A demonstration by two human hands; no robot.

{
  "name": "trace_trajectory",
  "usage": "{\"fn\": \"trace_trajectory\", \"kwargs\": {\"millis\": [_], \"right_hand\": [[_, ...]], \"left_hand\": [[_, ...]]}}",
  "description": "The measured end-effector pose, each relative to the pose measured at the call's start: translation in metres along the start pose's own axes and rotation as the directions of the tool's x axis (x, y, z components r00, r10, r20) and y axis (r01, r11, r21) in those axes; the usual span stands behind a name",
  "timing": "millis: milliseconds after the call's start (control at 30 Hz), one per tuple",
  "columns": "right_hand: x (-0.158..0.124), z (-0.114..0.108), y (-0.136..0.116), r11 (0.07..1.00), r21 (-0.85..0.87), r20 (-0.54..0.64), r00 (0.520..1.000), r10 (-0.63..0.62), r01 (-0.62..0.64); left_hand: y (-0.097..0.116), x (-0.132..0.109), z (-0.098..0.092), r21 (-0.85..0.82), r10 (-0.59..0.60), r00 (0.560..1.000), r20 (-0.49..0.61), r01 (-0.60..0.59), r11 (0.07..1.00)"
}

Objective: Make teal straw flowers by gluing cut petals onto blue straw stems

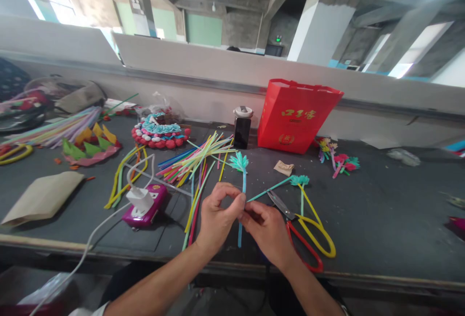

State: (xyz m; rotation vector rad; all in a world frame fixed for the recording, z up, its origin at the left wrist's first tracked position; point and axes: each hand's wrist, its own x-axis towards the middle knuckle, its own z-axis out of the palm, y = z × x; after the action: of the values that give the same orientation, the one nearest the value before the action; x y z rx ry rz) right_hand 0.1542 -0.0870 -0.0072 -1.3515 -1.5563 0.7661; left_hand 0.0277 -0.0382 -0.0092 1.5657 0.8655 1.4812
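A pipe-cleaner flower [239, 162] with a fringed teal head and a light blue stem stands upright between my hands. The thumb and fingertips of my left hand [225, 209] pinch its stem. My right hand [264, 224] is closed at the same spot, beside a thin teal pipe cleaner [269, 189] that slants up to the right. Fingers hide the place where this strand meets the stem. Right of my hands lie a second teal flower [300, 180] and scissors [281, 204] with one red and one yellow handle loop, blades partly apart.
Loose pipe cleaners [196, 161] lie in a pile left of centre. A purple power socket [147, 205] with a white charger and cable stands nearer. Behind are a phone [241, 133], a red paper bag [296, 117] and a beaded craft piece [160, 132]. Finished flowers [341, 158] lie right.
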Motion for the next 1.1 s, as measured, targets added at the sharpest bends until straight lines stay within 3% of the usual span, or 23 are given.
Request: {"fn": "trace_trajectory", "kwargs": {"millis": [167,367,600,900,967,1100], "right_hand": [[-0.003,0.001,0.001,0.995,-0.087,-0.096,0.994,-0.054,0.046],[-0.005,0.003,0.007,0.983,-0.166,-0.067,0.994,-0.086,0.074],[-0.004,0.002,0.011,0.969,-0.232,-0.021,0.996,-0.086,0.079],[-0.004,-0.002,0.010,0.977,-0.188,0.056,0.994,-0.090,0.099],[-0.003,-0.014,0.010,0.982,-0.177,0.018,0.997,-0.069,0.071],[-0.001,-0.050,0.018,0.968,-0.235,-0.241,0.970,0.029,-0.087]], "left_hand": [[0.004,0.001,0.003,-0.077,-0.149,0.989,0.013,0.150,0.986],[0.013,0.007,0.009,-0.282,-0.341,0.936,0.091,0.353,0.892],[0.012,0.010,0.009,-0.374,-0.407,0.905,0.128,0.424,0.825],[0.009,0.013,0.005,-0.512,-0.471,0.849,0.239,0.522,0.682],[0.008,0.015,0.003,-0.529,-0.464,0.856,0.228,0.509,0.679],[0.006,0.022,-0.004,-0.558,-0.452,0.867,0.210,0.486,0.673]]}}
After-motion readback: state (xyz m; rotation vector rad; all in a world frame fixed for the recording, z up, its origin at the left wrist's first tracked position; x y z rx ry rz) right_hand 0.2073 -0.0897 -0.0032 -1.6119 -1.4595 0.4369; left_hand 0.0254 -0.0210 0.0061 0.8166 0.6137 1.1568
